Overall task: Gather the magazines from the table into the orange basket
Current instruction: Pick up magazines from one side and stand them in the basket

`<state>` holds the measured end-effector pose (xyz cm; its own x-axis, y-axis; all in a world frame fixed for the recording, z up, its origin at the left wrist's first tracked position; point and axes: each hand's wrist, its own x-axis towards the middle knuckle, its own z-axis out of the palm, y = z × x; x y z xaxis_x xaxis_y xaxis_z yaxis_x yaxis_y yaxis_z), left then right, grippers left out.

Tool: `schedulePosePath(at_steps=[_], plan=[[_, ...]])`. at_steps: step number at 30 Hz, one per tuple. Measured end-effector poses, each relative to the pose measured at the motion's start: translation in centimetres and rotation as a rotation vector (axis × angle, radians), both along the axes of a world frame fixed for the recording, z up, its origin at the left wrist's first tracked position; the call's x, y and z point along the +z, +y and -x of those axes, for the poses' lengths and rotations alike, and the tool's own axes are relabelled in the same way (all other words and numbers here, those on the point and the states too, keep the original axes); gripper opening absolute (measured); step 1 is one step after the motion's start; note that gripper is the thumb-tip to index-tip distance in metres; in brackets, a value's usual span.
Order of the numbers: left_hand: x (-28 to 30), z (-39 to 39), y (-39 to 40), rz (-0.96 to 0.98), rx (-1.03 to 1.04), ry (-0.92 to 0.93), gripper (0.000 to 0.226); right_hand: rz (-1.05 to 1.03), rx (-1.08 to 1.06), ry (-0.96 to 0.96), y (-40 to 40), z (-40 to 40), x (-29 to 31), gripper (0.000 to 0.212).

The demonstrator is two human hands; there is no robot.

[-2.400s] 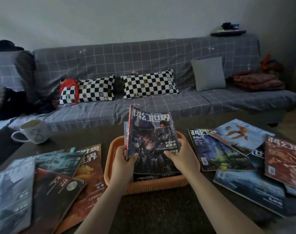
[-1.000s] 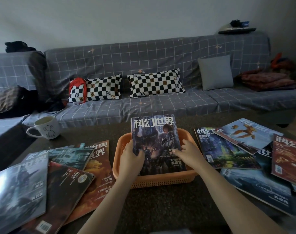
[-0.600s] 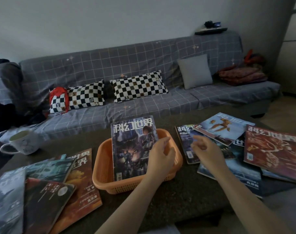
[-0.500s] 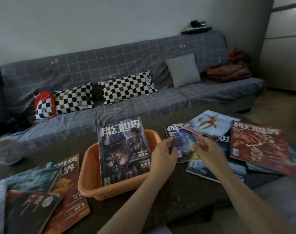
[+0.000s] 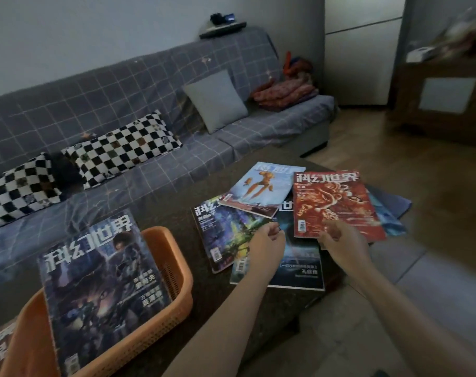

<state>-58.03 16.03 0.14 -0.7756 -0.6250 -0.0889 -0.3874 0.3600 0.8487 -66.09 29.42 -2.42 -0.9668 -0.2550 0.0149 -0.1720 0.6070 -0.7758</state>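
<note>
Both hands hover over the fanned magazine pile: left hand loosely curled, empty; right hand fingers pinching the red magazine edge. Checkered pillows on the sofa behind.

dark table, orange basket, overlapping magazines

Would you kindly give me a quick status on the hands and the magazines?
Left hand loosely curled, empty. Right hand on red magazine. One magazine in basket. Nothing blocking.

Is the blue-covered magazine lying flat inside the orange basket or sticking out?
Sticking out: the blue-covered magazine leans tilted, its top edge overhanging the orange plastic basket's far rim.
</note>
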Motion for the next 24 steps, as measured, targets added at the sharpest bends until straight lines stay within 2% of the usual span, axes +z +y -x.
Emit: schedulePosePath(at_steps=[5, 7, 8, 9, 11, 14, 16, 18, 20, 24], plan=[[-0.8, 3.6, 0.6, -0.001, -0.040, -0.053, 0.039, -0.354, -0.150, 0.100, 1.5, 2.5, -1.1, 0.054], [-1.0, 4.7, 0.8, 0.007, -0.033, -0.074, 0.016, -0.395, -0.155, 0.082, 2.1, 3.0, -1.2, 0.060], [-1.1, 5.2, 0.9, -0.005, -0.028, -0.076, 0.007, -0.390, -0.165, 0.066, 2.2, 3.1, -1.3, 0.062], [-1.1, 5.5, 0.9, -0.027, -0.033, -0.078, 0.008, -0.378, -0.180, 0.051, 2.3, 3.2, -1.5, 0.065], [-1.0, 6.0, 0.8, -0.069, -0.028, -0.105, 0.026, -0.358, -0.210, 0.027, 2.2, 3.0, -1.7, 0.070], [-0.5, 6.3, 0.4, -0.112, -0.054, -0.156, 0.015, -0.387, -0.219, 0.018, 2.3, 2.8, -1.5, 0.073], [-0.2, 6.0, 0.3, -0.237, -0.055, -0.157, 0.012, -0.404, -0.228, 0.012, 2.5, 2.6, -1.3, 0.073], [-0.7, 5.3, 0.1, -0.324, -0.080, -0.161, 0.021, -0.390, -0.252, -0.011, 2.9, 2.2, -1.2, 0.075], [-0.9, 4.1, 0.3, -0.410, -0.093, -0.155, 0.027, -0.326, -0.269, -0.049, 3.2, 1.4, -1.0, 0.081], [-0.9, 1.2, 0.5, -0.633, -0.054, -0.105, 0.022, -0.114, -0.297, -0.194, 3.7, -0.5, 0.0, 0.086]])
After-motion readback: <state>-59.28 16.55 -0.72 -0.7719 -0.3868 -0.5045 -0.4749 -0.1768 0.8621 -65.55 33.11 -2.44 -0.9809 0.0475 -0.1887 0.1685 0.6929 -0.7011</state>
